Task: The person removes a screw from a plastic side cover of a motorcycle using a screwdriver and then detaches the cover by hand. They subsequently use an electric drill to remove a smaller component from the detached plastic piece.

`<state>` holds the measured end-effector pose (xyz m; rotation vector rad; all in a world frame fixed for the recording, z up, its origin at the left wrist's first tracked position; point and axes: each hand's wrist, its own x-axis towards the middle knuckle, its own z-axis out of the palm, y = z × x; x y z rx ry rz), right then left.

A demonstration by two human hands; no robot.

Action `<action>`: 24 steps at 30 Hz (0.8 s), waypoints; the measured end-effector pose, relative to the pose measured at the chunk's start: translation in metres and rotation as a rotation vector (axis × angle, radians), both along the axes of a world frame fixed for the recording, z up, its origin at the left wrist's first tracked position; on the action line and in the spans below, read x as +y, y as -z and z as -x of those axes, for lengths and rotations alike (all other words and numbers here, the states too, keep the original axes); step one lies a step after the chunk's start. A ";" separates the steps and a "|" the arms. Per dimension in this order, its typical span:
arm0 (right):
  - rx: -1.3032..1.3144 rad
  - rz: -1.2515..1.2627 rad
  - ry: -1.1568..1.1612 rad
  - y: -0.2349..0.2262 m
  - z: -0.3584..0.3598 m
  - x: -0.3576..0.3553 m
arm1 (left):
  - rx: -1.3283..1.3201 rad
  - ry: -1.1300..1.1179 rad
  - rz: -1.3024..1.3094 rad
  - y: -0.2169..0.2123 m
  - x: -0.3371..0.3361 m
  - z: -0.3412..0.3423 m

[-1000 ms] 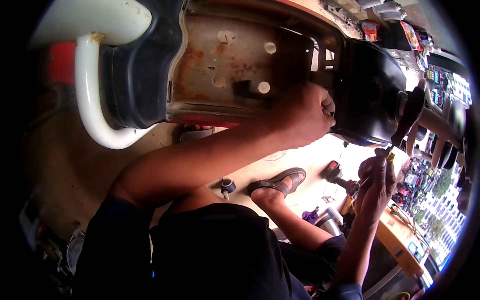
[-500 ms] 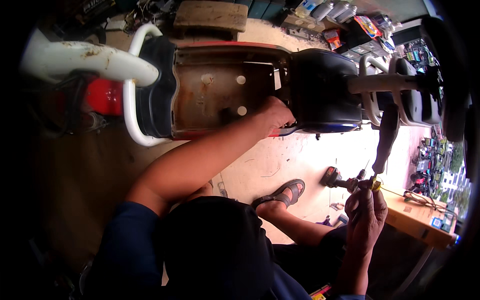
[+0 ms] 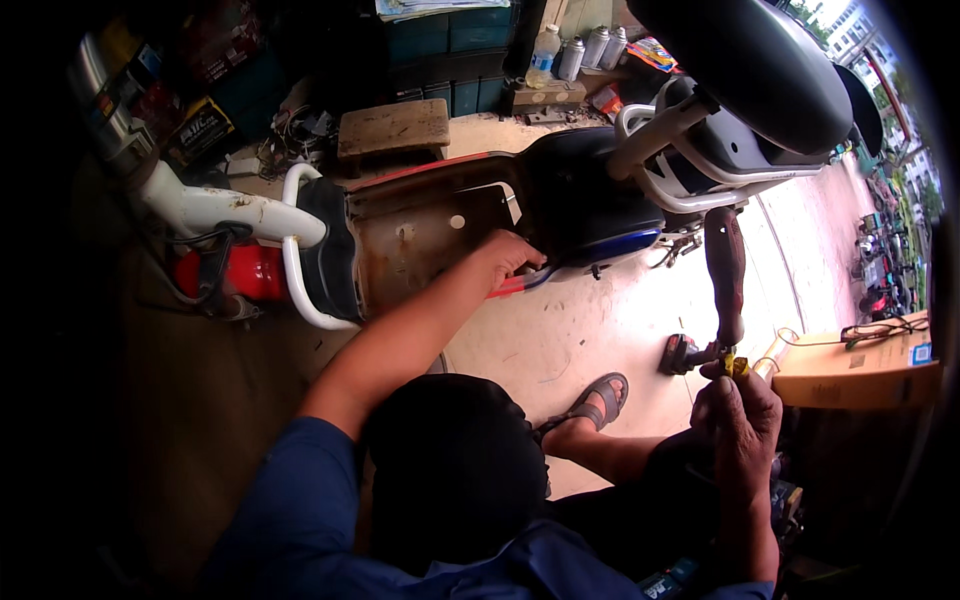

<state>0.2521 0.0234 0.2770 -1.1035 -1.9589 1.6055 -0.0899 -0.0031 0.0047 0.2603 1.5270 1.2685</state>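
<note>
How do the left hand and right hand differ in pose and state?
The left hand is at the edge of the rusty footwell; the right hand is away from it, gripping a dark-handled tool. The left hand points rightward in view, the right hand upward. Both are bare.

Left hand [image 3: 508, 260]: fingertips curl out of sight by the vehicle's red side edge [image 3: 512, 286], can't tell if they pinch anything. Right hand [image 3: 742, 412]: yellow piece [image 3: 738, 367] at the fingertips too small to identify. Tool [image 3: 725, 280] just above them, shaft and tip mostly masked. Drill [image 3: 680, 354] left of right fingers, front end hidden. Seat [image 3: 770, 70] well above them, cut by top edge. Vehicles [image 3: 890, 240] far up-right, too small. Clutter [image 3: 215, 60] up-left of left fingers, lost in shadow.
</note>
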 end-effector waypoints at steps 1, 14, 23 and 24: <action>0.003 -0.008 -0.005 0.000 -0.002 0.000 | -0.005 0.011 0.001 0.000 0.002 0.000; 0.046 0.064 -0.023 0.011 0.006 -0.007 | -0.076 -0.012 0.030 -0.013 -0.001 -0.004; 0.007 0.055 -0.045 0.012 0.021 -0.011 | -0.071 -0.001 -0.009 -0.006 0.003 -0.004; 0.007 0.057 -0.051 0.014 0.022 -0.011 | -0.091 -0.009 0.005 -0.006 0.002 -0.003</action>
